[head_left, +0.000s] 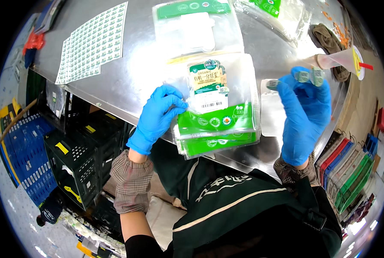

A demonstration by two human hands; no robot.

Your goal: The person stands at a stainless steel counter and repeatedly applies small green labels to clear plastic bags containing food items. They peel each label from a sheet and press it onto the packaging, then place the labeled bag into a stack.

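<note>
A stack of clear plastic bags (243, 92) with green printed bands lies at the table's near edge. The top bag bears a cream-and-green label (207, 79) with a white barcode part. My blue-gloved left hand (159, 114) is closed at the stack's left side, fingertips and thumb pinching the top bag beside the label. To the right of the stack, my gloved right hand (305, 116) is raised with fingers curved and apart. Small round green-and-white stickers (302, 76) cling to its fingertips, another to the thumb tip. Nothing is gripped between thumb and fingers.
Sheets of small stickers (95, 41) lie at the far left. Another bag (198, 10) with white cards (198, 32) sits beyond the stack; more bags (282, 17) lie far right. A cup with a red straw (342, 61) and a brown cloth (327, 38) are at right. Black crates (76, 159) stand lower left.
</note>
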